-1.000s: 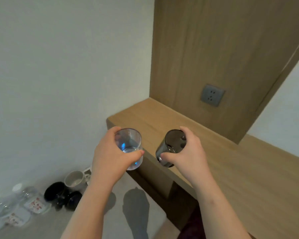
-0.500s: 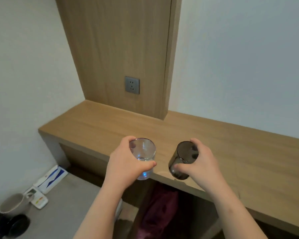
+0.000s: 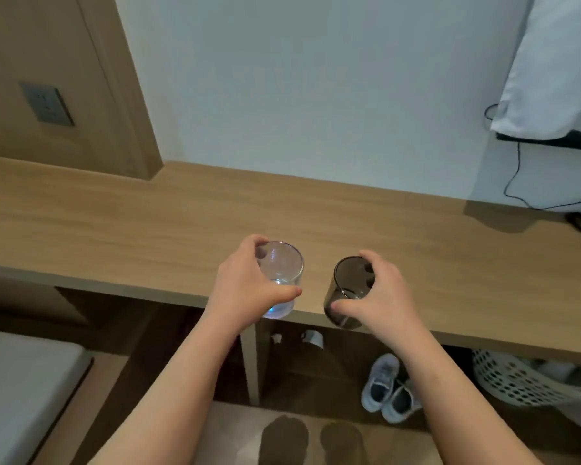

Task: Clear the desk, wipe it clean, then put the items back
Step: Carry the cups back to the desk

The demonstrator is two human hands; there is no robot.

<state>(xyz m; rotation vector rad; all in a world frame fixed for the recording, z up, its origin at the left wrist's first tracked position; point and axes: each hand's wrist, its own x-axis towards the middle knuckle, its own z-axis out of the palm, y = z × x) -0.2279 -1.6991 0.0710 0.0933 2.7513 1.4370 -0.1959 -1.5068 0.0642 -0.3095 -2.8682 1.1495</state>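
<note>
A long wooden desk (image 3: pixel 148 226) runs along the white wall. My left hand (image 3: pixel 245 290) is wrapped around a clear glass (image 3: pixel 280 268), held upright over the desk's front edge. To its right, my right hand (image 3: pixel 386 297) grips a dark smoked glass (image 3: pixel 344 290), also upright and over the front edge. The two glasses are a short gap apart and both look empty. I cannot tell whether either glass touches the desk.
A wood panel with a grey socket (image 3: pixel 46 104) stands at the back left. A white cloth (image 3: pixel 557 68) hangs at top right above a black cable (image 3: pixel 514 182). Under the desk are grey sneakers (image 3: pixel 388 387) and a white perforated basket (image 3: pixel 524 380). A bed corner (image 3: pixel 21 391) lies at lower left.
My view has swung right along the desk, away from the items on the floor at the left. Both hands have kept their glasses and now hold them over the desk's middle front edge.
</note>
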